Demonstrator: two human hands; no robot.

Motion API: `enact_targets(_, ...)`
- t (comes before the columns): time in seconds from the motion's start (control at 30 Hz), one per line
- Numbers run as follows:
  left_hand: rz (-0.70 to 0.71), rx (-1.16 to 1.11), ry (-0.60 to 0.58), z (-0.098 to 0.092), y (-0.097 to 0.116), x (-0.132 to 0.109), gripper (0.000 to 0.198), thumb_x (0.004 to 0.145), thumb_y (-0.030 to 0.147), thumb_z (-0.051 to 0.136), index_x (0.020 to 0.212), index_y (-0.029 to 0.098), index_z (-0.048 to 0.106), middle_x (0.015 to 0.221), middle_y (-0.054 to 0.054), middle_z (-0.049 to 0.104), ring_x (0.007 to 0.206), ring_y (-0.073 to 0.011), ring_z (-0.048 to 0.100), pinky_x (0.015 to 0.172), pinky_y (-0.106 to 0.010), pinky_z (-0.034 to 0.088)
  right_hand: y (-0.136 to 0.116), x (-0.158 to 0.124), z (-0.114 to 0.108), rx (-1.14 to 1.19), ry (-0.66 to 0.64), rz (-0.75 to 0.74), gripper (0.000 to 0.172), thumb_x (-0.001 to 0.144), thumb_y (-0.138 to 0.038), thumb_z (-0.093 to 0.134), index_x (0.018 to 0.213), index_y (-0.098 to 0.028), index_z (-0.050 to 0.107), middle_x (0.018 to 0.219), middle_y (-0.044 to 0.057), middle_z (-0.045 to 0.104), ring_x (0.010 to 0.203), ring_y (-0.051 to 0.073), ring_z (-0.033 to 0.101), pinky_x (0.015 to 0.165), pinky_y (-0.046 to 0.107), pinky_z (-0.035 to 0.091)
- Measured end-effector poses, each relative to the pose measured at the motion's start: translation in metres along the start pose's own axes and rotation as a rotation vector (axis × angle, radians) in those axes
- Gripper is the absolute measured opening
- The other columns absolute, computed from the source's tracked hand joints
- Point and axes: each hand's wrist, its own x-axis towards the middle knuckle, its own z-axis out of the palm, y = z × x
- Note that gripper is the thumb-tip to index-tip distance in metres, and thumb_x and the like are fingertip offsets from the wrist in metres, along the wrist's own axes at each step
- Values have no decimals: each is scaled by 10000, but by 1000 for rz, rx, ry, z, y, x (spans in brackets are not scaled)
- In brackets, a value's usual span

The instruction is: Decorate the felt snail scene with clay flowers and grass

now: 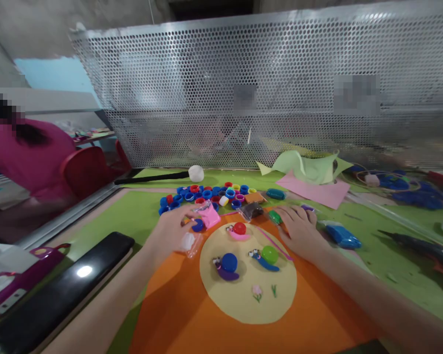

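My left hand (172, 230) reaches in from the left, thumb and fingers apart, fingertips at the edge of a pink clay packet (209, 215). A blue bottle cap (198, 225) lies by its thumb and a white clay packet (189, 242) below it. My right hand (301, 230) rests palm down with spread fingers beside a green clay packet (275, 217); a purple packet (308, 209) shows behind it. Between my hands, a cream paper circle (239, 307) on orange paper (170, 314) bears clay snails with red, blue (229, 263) and green cap shells, plus small clay flowers (257, 291).
Behind are many coloured bottle caps (189, 196), with black (251, 211) and teal packets. A black phone-like case (64, 290) lies left, a glue gun (424, 246) and blue packet (342, 235) right. A perforated metal screen (214, 64) closes the back; a person in pink sits left.
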Motion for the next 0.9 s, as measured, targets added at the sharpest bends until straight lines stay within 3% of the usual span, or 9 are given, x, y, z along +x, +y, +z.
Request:
enact_targets(0.2,17,-21,27,10,-13,3,485,774,141,489,1251,189,420,932,-15,689,817,-152,645,793,-298,498,1,-1,1,9,31,-5,378,803,-182,374,1145,-113,520,1154,124,579,1047,291,442,876,458,311)
enact_targets(0.47,29,64,-35,2,-5,3,224,827,219,573,1046,170,577,784,-6,664,719,-152,632,748,-346,501,4,-1,5,40,77,-38,378,802,-170,377,1142,-92,523,1131,150,579,1054,305,441,880,475,310)
enact_targets(0.6,3,88,25,-4,-15,6,218,864,256,529,1050,146,556,891,-35,632,800,-165,614,759,-370,498,-1,0,-10,86,112,-92,365,810,-143,362,1135,-108,525,1200,152,532,1117,299,407,902,469,300)
enact_targets(0.77,20,47,100,0,-30,10,249,876,272,511,1085,139,525,991,-58,594,831,-168,601,729,-360,512,-55,23,-44,174,45,-277,281,874,-198,386,1118,-199,526,1147,78,586,1007,233,499,828,414,341)
enact_targets(0.9,61,37,135,2,-31,9,251,878,278,508,1086,139,523,982,-56,594,806,-160,601,708,-347,515,-115,65,-40,216,-86,-536,241,843,-133,474,1056,-204,562,1132,58,597,1012,231,489,862,436,309)
